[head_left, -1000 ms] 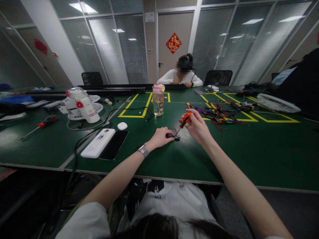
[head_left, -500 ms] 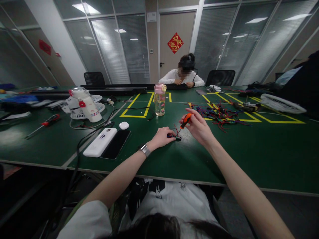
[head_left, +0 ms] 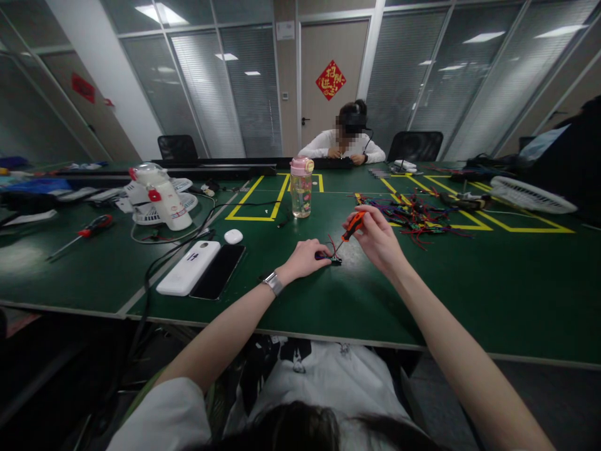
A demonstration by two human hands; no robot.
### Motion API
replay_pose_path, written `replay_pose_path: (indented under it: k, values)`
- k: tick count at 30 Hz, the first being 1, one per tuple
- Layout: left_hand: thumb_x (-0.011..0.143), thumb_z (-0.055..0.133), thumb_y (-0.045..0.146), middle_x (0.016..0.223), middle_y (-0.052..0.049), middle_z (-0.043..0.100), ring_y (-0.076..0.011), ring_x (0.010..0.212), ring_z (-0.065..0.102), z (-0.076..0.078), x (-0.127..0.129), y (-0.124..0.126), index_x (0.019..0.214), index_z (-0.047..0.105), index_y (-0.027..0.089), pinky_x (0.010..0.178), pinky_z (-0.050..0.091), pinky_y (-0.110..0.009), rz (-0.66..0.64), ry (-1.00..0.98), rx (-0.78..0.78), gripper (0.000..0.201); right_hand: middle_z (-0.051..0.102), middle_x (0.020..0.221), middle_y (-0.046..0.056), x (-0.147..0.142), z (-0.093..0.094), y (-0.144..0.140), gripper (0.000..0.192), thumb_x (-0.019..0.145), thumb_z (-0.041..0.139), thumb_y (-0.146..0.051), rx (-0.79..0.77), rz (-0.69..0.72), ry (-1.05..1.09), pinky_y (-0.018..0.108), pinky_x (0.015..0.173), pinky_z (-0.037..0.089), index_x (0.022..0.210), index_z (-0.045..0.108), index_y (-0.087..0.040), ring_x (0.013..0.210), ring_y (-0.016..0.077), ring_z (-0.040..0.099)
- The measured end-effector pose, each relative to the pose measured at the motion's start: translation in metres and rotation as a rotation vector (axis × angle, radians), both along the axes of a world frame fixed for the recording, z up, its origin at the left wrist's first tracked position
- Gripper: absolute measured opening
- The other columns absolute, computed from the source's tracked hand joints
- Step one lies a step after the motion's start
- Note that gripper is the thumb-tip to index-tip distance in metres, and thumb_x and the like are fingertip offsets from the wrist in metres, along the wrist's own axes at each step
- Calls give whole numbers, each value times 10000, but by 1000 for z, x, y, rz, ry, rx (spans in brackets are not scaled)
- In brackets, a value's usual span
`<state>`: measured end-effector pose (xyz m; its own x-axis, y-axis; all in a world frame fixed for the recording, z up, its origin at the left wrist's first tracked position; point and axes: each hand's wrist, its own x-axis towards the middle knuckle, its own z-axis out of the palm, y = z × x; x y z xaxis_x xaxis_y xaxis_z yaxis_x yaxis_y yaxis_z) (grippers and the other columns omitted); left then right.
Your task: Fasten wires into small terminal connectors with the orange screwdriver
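Orange marks the handle of the small screwdriver point(head_left: 351, 226) that the right hand point(head_left: 375, 241) pinches between thumb and fingers, its thin shaft slanting down and to the left onto a small dark part point(head_left: 332, 259) with short red wires, which lies on the green desk point(head_left: 328, 300) straight in front of the person. The left hand point(head_left: 305, 258) is closed down on that part, fingertips pressing it to the desk just beside the driver's tip. That closeness looks like the main hazard: if the tip jumps out of its seat under pressure, it would likely skid into the fingertips or scratch the part. The part is tiny and held only by finger pressure, so a strong twist could spin it free or bend the wires; any loose screw would be hard to find on the dark surface, though whether a screw is present is too small to tell. A slanted shaft may also ride out of the slot more easily than an upright one. Near the right forearm lies a tangle of coloured wires point(head_left: 413, 216), and a sweeping elbow could drag them. A clear bottle with a pink lid point(head_left: 301, 187) stands beyond the hands, well apart, and a white power bank point(head_left: 188, 268) and dark phone point(head_left: 219, 272) lie to the left.
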<state>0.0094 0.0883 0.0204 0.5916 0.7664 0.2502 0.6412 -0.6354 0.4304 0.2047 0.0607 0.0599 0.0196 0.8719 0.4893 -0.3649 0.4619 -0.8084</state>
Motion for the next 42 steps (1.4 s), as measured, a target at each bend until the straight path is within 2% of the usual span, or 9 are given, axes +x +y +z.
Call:
replay_pose_path:
  k: [9, 15, 23, 29, 33, 38, 42]
  values:
    - [917, 697, 356, 963, -30, 658, -187, 910, 612, 0, -1, 0, 1019, 757, 223, 850, 444, -301, -2, 5, -5, 178, 670, 859, -31, 1, -3, 2, 263, 769, 805, -492, -8, -31, -15, 371, 887, 565, 914, 676, -315, 831, 158, 648]
    - [908, 707, 346, 958, -27, 653, -188, 911, 613, 1, 0, -1, 1010, 756, 225, 856, 446, -304, -1, -1, -6, 166, 700, 898, -14, 0, 0, -2, 270, 842, 727, -500, -29, 1, -29, 392, 913, 548, 1057, 674, -345, 879, 176, 667]
    - [908, 710, 327, 951, -28, 652, -188, 910, 610, 2, 0, -2, 1010, 754, 218, 855, 442, -301, 3, -3, -16, 155, 663, 886, -24, -1, -3, 1, 219, 812, 758, -495, -10, -50, -9, 366, 879, 564, 921, 669, -327, 848, 163, 633]
    - [908, 714, 331, 953, -30, 652, -190, 911, 610, 1, 0, -2, 1014, 758, 220, 864, 437, -311, 7, 8, -10, 159, 689, 896, -13, 0, -1, 0, 254, 830, 741, -503, -20, -18, 11, 374, 895, 556, 1008, 685, -330, 856, 165, 652]
    - [910, 709, 338, 950, -28, 650, -189, 911, 607, 2, 0, -2, 1017, 757, 224, 858, 436, -307, 8, 10, -12, 163, 692, 894, -12, -2, -1, 0, 215, 854, 712, -503, -15, -25, 5, 381, 904, 553, 971, 669, -328, 886, 173, 657]
    - [911, 708, 337, 949, -30, 650, -186, 904, 609, 1, 0, -1, 1019, 756, 215, 855, 436, -303, -2, -1, -13, 170, 664, 892, -24, 0, -1, 0, 243, 783, 787, -500, -16, -47, 7, 343, 866, 563, 904, 682, -317, 831, 154, 633]
    - [905, 712, 339, 947, -26, 650, -185, 896, 608, 1, -1, -1, 1003, 756, 223, 848, 439, -301, 3, -8, -13, 158, 683, 880, -13, 0, 0, -1, 252, 825, 739, -519, -28, -17, -4, 380, 901, 560, 971, 675, -324, 849, 171, 655]
